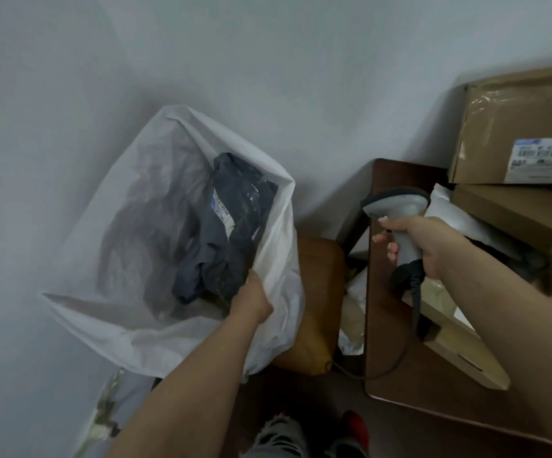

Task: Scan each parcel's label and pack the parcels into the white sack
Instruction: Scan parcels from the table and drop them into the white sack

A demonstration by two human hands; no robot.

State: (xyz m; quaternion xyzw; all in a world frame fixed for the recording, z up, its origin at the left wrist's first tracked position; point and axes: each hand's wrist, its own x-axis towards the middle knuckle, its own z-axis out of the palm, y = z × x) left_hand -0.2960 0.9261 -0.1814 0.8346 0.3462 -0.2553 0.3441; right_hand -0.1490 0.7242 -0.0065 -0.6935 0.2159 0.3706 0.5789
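Holding the white sack (155, 226) open at centre-left of the frame, the left hand (251, 300) has its fingers curled over the near-right rim, pinching the fabric so that the mouth gapes upward. A dark grey parcel (221, 223) with a white label lies inside the sack, leaning against the right wall, long axis running from upper right to lower left. The right hand (433, 246), at centre-right, has its fingers wrapped round the handle of a grey barcode scanner (396, 206), whose head points toward the left of the frame and whose cable trails down over the dark brown worktop (396, 388). Parcels not yet packed lie to the right of both hands: two stacked cardboard boxes (515, 133) at upper right, the top one showing a barcode label (538, 158), and a white mailer (446, 206) just behind the scanner. These lie nearer the right hand than the left, so the next scan probably calls for swinging the scanner head rightward toward a label, the sack being ready to receive.
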